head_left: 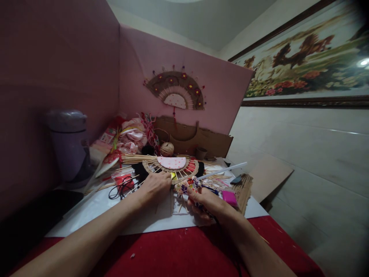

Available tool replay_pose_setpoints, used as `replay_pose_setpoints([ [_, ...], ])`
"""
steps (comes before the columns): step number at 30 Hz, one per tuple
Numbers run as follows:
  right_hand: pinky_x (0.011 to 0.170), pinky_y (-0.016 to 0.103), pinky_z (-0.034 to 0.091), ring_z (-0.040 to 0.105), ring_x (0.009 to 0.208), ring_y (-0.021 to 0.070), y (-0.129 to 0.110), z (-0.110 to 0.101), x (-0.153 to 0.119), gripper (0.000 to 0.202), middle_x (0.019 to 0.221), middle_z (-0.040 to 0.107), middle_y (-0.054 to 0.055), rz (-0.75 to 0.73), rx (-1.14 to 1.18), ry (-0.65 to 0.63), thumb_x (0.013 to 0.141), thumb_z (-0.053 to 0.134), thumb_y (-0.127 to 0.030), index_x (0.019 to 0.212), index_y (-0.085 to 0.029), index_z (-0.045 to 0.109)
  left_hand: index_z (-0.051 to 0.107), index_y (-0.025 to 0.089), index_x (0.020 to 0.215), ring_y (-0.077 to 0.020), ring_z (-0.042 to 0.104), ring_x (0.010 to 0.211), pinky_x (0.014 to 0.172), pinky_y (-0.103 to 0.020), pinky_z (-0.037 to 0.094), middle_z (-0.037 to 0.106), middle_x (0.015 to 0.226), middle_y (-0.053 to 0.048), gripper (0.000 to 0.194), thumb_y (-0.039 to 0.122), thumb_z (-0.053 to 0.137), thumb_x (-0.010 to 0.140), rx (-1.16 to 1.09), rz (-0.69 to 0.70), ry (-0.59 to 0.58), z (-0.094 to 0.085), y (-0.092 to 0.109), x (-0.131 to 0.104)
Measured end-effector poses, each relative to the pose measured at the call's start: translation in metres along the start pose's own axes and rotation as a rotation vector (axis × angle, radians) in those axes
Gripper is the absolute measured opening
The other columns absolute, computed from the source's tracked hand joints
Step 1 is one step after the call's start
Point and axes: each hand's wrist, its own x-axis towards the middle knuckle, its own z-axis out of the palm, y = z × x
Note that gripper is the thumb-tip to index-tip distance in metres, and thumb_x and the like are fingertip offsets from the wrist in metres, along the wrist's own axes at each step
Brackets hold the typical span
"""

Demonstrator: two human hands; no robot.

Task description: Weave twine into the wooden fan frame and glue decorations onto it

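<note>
Head view: my right hand (pixel 205 201) grips what looks like a flowered glue gun (pixel 183 187) beside the stick fan (pixel 172 163), set back from the white sheet's (pixel 144 227) near edge; left hand (pixel 157 185) curls at fan's base, probably steadying, can't tell if pinching.

This was a craft corner, probably in a home: 1 finished fan (pixel 180 86) hung on a pink panel (pixel 219 92), craft sticks, a ball of twine (pixel 167 149) and fabric scraps (pixel 132 134) crowded the worktop, and 1 framed horse picture (pixel 302 57) decorated the tiled wall (pixel 288 142).
</note>
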Motion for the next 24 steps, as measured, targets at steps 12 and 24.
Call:
replay_pose_setpoints([
  [12,0.028,0.015,0.022,0.037,0.027,0.0036,-0.0034,0.0037,-0.0004,0.062,0.045,0.048,-0.005,-0.005,0.032,-0.030,0.070,0.051,-0.076,0.071,-0.014,0.053,0.064,0.013,0.083,-0.0197,0.059,0.075,0.063,-0.032,0.048,0.063,0.082,-0.008,0.022,0.016,0.042,0.086,0.014,0.010,-0.012,0.0009,-0.0005,0.0001],
  [24,0.028,0.016,0.020,0.032,0.028,0.0031,-0.0070,-0.0006,-0.0055,0.061,0.047,0.046,-0.004,0.015,0.086,0.016,0.071,0.050,-0.075,0.073,-0.015,0.054,0.062,0.013,0.077,-0.0188,0.058,0.074,0.063,-0.030,0.046,0.062,0.079,-0.007,0.023,0.016,0.041,0.086,0.018,0.001,-0.029,-0.0037,0.0009,-0.0003],
])
